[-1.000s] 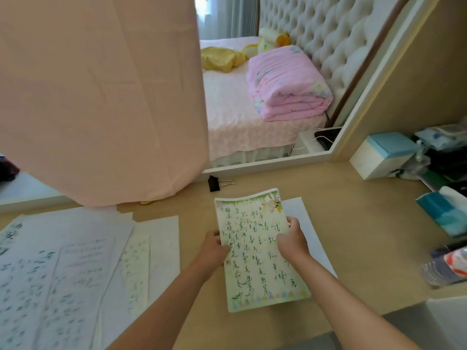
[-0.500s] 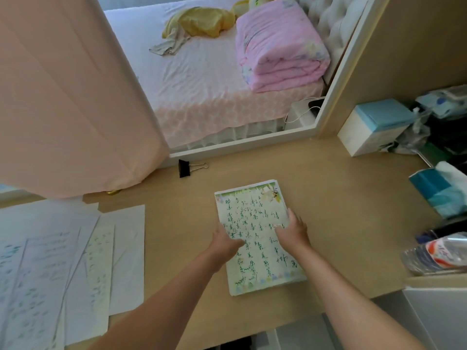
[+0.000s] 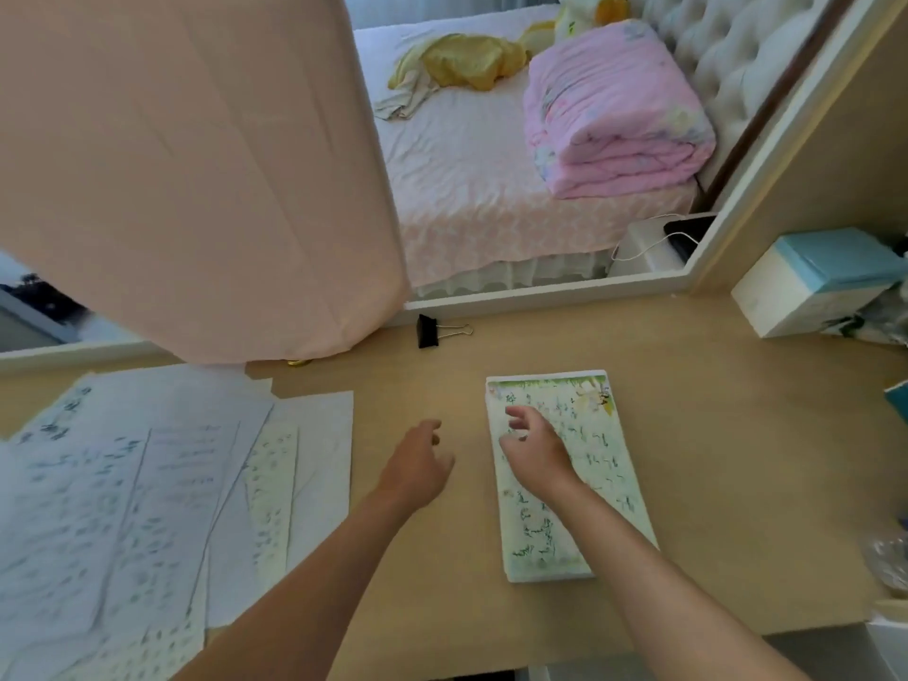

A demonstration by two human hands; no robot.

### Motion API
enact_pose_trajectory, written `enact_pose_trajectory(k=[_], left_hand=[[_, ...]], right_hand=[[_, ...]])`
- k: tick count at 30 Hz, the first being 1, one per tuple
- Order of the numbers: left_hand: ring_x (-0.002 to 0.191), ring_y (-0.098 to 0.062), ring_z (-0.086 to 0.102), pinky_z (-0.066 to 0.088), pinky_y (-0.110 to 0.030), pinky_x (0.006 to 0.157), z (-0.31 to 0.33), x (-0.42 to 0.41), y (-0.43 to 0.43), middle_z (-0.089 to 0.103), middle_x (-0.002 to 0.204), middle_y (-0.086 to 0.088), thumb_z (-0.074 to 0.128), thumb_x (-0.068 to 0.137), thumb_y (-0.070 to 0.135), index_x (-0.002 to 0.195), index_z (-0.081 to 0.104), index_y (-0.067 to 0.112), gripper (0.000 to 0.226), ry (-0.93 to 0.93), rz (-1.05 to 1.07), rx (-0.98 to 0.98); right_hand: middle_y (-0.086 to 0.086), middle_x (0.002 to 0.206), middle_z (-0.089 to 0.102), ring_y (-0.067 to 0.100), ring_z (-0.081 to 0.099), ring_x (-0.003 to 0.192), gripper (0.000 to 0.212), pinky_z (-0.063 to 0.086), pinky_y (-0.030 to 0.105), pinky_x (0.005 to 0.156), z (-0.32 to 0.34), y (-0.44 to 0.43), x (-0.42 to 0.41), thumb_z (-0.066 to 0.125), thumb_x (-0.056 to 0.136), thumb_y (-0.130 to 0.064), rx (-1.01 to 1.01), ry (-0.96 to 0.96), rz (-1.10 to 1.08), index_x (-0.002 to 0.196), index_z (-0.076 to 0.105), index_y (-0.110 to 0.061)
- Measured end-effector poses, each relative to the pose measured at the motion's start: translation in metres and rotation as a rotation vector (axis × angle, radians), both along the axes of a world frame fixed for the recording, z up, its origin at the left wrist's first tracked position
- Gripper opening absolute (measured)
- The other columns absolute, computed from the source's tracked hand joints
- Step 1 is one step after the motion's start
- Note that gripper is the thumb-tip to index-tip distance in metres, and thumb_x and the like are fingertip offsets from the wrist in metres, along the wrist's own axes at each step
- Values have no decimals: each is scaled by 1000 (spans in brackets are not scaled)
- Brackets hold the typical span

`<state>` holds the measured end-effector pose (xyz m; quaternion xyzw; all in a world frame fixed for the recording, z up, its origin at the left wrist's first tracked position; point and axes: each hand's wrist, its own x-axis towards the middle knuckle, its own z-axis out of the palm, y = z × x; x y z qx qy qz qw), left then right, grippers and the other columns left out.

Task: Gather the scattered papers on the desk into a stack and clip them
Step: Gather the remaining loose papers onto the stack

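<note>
With fingers (image 3: 521, 414) loosely spread and holding nothing, the right hand (image 3: 535, 452) is hovering over the gathered stack (image 3: 607, 464) while the left hand (image 3: 417, 466), over the bare table (image 3: 712, 435), is sitting nearer the binder clip (image 3: 427, 331) resting straight ahead, handles pointing right.

This is looking like a bedroom in a home: a bed (image 3: 467, 189) is lying just beyond the desk (image 3: 688, 410), carrying a folded pink quilt (image 3: 614, 115), a crumpled yellow garment (image 3: 467, 61) and a plush toy (image 3: 589, 12) beside a tufted headboard (image 3: 727, 56). A peach curtain (image 3: 196, 164) is hanging at the left, and handwritten papers (image 3: 123, 484) are lying spread on the desk.
</note>
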<state>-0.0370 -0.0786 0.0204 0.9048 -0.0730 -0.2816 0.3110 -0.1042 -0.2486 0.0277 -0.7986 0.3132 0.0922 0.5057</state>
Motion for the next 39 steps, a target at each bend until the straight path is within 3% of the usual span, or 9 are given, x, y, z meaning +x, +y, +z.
enact_pose_trajectory(k=[4,7,13,20,24,28,32,36,39], left_hand=[[96,-14,58,44,-25,77,10,21,77,57,120,3,56,95,32,140,42,21,48,-15,82,0],[97,-14,59,47,-28,83,10,35,149,58,115,5,55,95,31,138,44,21,46,3,170,5],[118,-20,56,46,-33,97,-6,63,316,57,132,-4,58,94,29,141,43,17,50,-21,353,64],[134,-31,36,39,-45,105,-29,92,500,42,147,-9,53,93,29,147,35,16,59,-18,499,350],[141,-32,25,35,-47,108,-40,95,579,25,156,-9,64,85,46,149,25,14,81,31,572,472],[140,-32,22,38,-49,103,-49,97,604,21,153,-10,76,74,52,150,19,14,103,73,651,409],[124,-33,44,44,-39,88,-49,101,597,35,141,-15,74,82,30,143,30,8,78,120,785,181],[106,-27,57,46,-31,83,-50,100,600,58,128,-12,64,91,20,128,47,6,43,183,753,-52],[118,-26,55,43,-28,93,-43,91,599,49,129,8,64,93,23,132,49,9,44,245,657,-173]], right_hand=[[-4,112,63,14,64,94,31,54,30,82,1,87,38,51,92,-21,103,35,167,121,58,-31],[-5,108,62,15,65,91,32,52,28,82,-4,155,60,49,92,-20,129,95,263,121,60,-25],[-2,104,62,15,64,79,33,47,22,57,-8,286,102,50,93,-15,172,228,317,125,57,-22],[1,109,62,17,64,91,35,49,26,67,-26,421,145,51,92,-14,128,279,341,125,58,-21],[-1,99,60,14,59,79,38,51,26,65,-30,481,167,53,94,-12,156,329,336,131,56,-18],[6,108,60,17,59,84,51,56,33,73,-36,527,182,55,91,-7,253,351,178,140,46,-19],[13,123,60,23,61,93,53,51,31,62,-44,559,186,59,89,-6,352,399,31,139,46,-16],[13,107,69,19,60,75,20,44,23,50,-41,567,186,66,91,-16,347,387,51,111,61,-14],[4,100,70,22,67,83,20,56,31,67,-42,562,187,73,88,-21,219,290,78,106,66,-15]])
